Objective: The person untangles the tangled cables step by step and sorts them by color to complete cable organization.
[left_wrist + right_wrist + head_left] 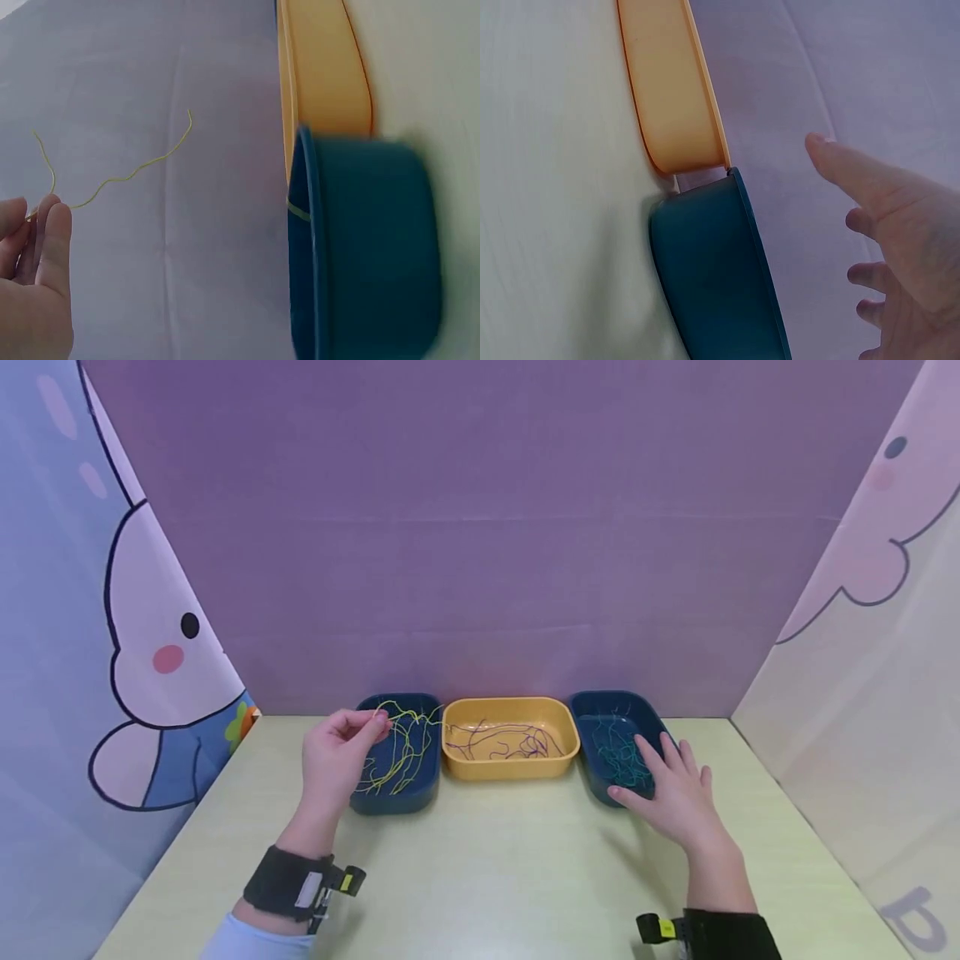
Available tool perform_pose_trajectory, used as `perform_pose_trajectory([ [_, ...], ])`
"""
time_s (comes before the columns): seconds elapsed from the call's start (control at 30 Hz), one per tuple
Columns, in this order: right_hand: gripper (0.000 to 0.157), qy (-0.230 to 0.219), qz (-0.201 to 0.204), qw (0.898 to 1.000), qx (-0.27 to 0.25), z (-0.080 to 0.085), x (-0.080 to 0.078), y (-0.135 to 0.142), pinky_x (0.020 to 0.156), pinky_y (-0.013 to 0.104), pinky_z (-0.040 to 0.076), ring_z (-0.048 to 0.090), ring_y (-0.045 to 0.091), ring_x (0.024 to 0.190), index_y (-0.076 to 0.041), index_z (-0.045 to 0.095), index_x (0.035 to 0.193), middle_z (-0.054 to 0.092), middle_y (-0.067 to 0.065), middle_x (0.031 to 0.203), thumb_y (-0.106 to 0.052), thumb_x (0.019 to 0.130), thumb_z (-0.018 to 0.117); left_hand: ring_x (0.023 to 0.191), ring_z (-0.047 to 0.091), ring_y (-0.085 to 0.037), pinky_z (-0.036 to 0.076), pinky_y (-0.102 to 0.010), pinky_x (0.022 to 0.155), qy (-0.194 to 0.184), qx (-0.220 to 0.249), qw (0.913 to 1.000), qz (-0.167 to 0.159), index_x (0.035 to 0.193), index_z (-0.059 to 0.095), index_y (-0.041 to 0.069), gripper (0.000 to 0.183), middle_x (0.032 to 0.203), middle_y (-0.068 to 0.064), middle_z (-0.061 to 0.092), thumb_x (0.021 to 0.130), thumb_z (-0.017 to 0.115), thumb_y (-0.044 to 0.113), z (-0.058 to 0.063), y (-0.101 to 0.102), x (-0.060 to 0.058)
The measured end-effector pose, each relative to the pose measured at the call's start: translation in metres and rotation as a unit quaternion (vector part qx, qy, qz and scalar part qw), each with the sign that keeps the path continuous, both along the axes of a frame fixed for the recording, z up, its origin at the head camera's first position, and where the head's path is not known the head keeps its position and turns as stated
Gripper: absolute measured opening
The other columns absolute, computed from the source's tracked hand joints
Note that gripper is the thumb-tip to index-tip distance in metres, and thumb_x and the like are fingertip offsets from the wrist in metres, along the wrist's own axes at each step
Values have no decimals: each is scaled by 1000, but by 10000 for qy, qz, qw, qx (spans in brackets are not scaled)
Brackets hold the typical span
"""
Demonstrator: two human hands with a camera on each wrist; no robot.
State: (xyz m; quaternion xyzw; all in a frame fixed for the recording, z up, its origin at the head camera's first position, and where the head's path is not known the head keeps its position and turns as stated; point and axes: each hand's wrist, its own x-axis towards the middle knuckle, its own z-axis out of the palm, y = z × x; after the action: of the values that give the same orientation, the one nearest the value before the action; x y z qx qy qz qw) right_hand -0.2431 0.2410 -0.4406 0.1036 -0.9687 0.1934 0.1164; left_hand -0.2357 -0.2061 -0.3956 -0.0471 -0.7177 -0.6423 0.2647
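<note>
Between thumb and fingertips, my left hand (330, 768) pinches a thin yellow string (139, 171). It is held above the left dark blue tray (393, 802), where several more yellow strings (406, 758) lie loosely tangled. In the left wrist view both ends of the held string stick out from the fingers. My right hand (680, 800) hovers over the front right of the other dark blue tray (590, 768), fingers spread and holding nothing. Green strings (621, 758) lie in that tray, partly covered by the hand.
A yellow tray (510, 771) with purple strings (531, 743) stands between the two blue trays, close to both. All three sit on a pale table (502, 868) near a purple backdrop (495, 568). Patterned cloth panels (172, 610) flank the table.
</note>
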Motion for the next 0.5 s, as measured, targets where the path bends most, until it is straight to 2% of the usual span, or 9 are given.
perform_pose_trajectory([
  [0.07, 98, -18, 14, 10000, -19, 0, -1, 1, 97, 78, -1, -10, 42, 137, -20, 20, 153, 8, 25, 154, -71, 79, 60, 76, 66, -16, 54, -20, 68, 16, -806, 9963, 294, 90, 71, 4, 20, 89, -7, 71, 85, 75, 23, 1, -11, -9],
  [0.1, 99, -36, 12, 10000, -15, 0, -2, 1, 97, 78, -1, -10, 42, 137, -20, 20, 153, 8, 25, 154, -71, 78, 60, 74, 65, -14, 54, -21, 66, 6, -1229, 9916, 413, 88, 71, 6, 18, 88, -6, 71, 85, 74, 24, 2, -16, -13],
  [0.17, 99, -101, 18, 9999, 5, -1, -4, 1, 96, 79, -1, -10, 42, 136, -20, 20, 153, 8, 24, 154, -71, 78, 61, 71, 62, -13, 54, -26, 64, -41, -2057, 9766, 623, 85, 71, 10, 14, 84, -3, 70, 85, 74, 23, 0, -25, -22],
  [0.33, 102, -307, 45, 9995, 70, -2, -5, 0, 96, 79, -3, -11, 42, 136, -21, 20, 153, 6, 22, 155, -74, 76, 59, 67, 57, -15, 53, -36, 60, 21, -3706, 9259, 738, 81, 70, 11, 7, 79, -3, 68, 85, 74, 16, -12, -32, -45],
  [0.43, 103, -376, 20, 9992, 103, -2, -2, 0, 95, 79, -4, -12, 42, 136, -19, 21, 153, 7, 22, 155, -78, 75, 55, 67, 55, -17, 53, -34, 60, 70, -4488, 8914, 622, 75, 65, 10, 12, 80, -5, 65, 84, 73, 11, -19, -27, -57],
  [0.5, 103, -410, -17, 9991, 143, -2, -1, 0, 95, 79, -4, -12, 42, 136, -18, 22, 152, 7, 22, 155, -79, 76, 54, 66, 51, -18, 50, -34, 61, -87, -4882, 8716, 435, 71, 61, 10, 18, 78, -6, 61, 84, 73, 8, -24, -23, -64],
])
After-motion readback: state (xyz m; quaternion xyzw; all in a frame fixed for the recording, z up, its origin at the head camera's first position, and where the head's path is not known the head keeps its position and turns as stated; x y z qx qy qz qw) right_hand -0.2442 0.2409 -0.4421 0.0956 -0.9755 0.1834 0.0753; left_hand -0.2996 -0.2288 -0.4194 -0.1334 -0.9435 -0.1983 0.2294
